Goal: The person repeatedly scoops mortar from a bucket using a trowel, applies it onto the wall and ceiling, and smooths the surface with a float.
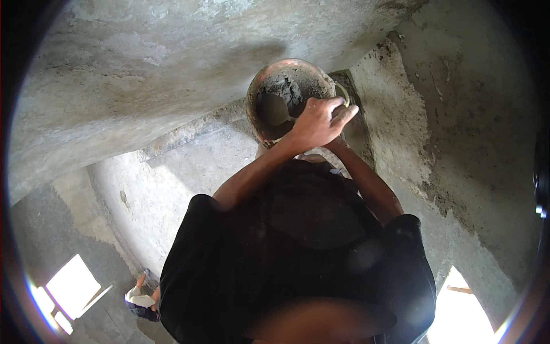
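Observation:
A round, mortar-crusted bucket (260, 97) with a faded orange rim is in front of my body, holding grey mortar (281, 92) with a smoother patch. My left hand (326, 119) reaches across its near right rim beside the pale loop handle (344, 89). Its thumb and forefinger are apart and partly bent; whether they touch the handle is unclear. My right hand (333, 142) is mostly hidden beneath the left at the bucket's near side, so its fingers and any hold cannot be seen.
Rough plastered walls (143, 69) rise close ahead and at right (470, 143), above a pale ledge or floor (195, 155). Another person (140, 301) is at the lower left, an arm toward the wall. Bright openings show at lower left (71, 284) and lower right (461, 309).

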Tool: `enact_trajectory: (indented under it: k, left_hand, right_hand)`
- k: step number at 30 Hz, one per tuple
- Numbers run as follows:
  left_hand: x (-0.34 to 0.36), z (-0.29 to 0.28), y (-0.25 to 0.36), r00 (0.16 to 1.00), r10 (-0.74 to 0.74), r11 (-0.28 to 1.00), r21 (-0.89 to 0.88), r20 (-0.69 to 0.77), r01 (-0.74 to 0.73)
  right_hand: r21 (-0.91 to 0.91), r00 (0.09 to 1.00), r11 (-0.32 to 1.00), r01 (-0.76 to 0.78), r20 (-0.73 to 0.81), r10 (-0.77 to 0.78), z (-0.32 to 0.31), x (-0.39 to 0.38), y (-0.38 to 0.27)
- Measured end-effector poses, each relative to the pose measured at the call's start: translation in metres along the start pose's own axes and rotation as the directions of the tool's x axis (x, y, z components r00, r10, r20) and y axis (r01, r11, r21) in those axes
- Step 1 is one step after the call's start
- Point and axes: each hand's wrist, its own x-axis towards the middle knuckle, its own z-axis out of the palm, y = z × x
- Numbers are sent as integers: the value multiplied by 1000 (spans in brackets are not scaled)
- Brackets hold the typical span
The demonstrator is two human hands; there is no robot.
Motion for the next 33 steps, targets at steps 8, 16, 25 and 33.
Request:
enact_trajectory:
  k: [8, 16, 25, 33]
  left_hand:
    - [32, -48, -38, 979, -22, 975, 214, -202, 66]
    - [40, -28, -70, 930, -366, 858, -378, 22, 347]
    - [33, -5, -87, 971, -240, 965, -110, 7, 240]
    - [23, -23, -92, 948, -313, 950, -33, -62, 312]
  right_hand:
    - [-31, 955, 999, -41, 292, 48, -100, -5, -36]
    - [-783, 742, 603, 154, -311, -594, -95, -111, 72]
    - [-107, 920, 977, -182, -370, 131, -261, -51, -12]
    - [500, 726, 746, -440, -290, 623, -392, 40, -94]
